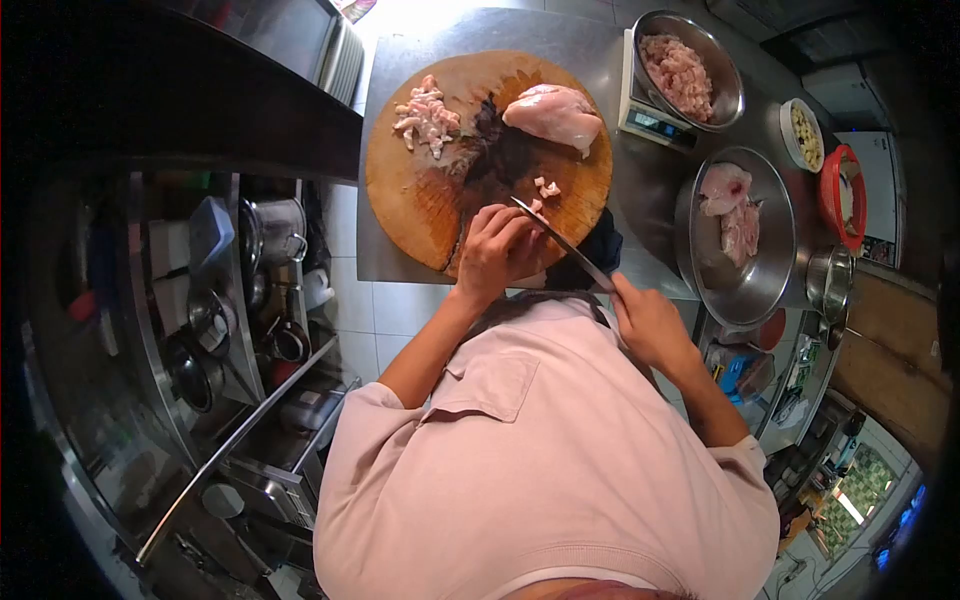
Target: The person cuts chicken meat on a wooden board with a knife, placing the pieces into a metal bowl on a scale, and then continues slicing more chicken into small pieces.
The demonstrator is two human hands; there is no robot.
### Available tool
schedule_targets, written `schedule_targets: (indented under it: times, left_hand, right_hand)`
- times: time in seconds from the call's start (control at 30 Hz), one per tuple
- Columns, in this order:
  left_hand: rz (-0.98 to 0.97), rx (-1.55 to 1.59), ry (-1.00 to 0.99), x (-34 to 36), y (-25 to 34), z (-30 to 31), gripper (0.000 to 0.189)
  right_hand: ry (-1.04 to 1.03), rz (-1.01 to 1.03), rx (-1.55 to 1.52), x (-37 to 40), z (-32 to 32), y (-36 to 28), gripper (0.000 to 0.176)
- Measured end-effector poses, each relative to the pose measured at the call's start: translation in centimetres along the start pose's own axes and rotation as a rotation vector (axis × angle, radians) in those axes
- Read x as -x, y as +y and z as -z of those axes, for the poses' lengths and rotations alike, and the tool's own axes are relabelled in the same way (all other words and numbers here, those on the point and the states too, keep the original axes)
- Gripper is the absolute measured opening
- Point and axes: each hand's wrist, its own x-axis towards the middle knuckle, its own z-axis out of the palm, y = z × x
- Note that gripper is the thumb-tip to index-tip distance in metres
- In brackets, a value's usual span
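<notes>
My right hand (pixel 645 318) is closed round the handle of a knife (pixel 572 252), whose blade slants up and left across the near edge of a round wooden chopping board (pixel 410 205). Curled fingers of my left hand (pixel 490 248) press a small piece of chicken (pixel 537 207) to the board beside the blade tip; most of that piece is hidden. Just beyond lie a few small chicken cubes (pixel 547 188). A whole raw chicken breast (pixel 553 117) rests at the board's far right, and a heap of chicken trimmings (pixel 427 118) at its far left.
Right of the board, a steel bowl of cut chicken (pixel 680 78) sits on a scale (pixel 655 127). Nearer stands a large steel basin (pixel 745 290) with chicken pieces. A small white bowl (pixel 802 135) and a red basin (pixel 842 195) are farther right. Pot shelves (pixel 235 300) stand left.
</notes>
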Motion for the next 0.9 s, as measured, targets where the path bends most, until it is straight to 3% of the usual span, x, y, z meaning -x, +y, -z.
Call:
schedule_targets:
  times: [0.2, 0.43, 0.63, 0.9]
  left_hand:
    - [0.015, 0.0, 0.006, 0.4, -0.5, -0.4, 0.019]
    - [-0.012, -0.064, 0.056, 0.5, -0.4, -0.5, 0.019]
    - [-0.028, -0.042, 0.042, 0.4, -0.7, -0.6, 0.014]
    - [0.039, -0.004, 0.05, 1.0, -0.3, 0.1, 0.033]
  right_hand:
    - [0.072, 0.064, -0.051, -5.7, -4.7, -0.1, 0.019]
    - [0.025, 0.045, -0.007, -2.9, -3.4, 1.8, 0.017]
    - [0.163, 0.081, 0.001, -5.1, -2.9, 0.4, 0.015]
    - [0.236, 0.073, -0.143, -4.8, -1.5, -1.0, 0.014]
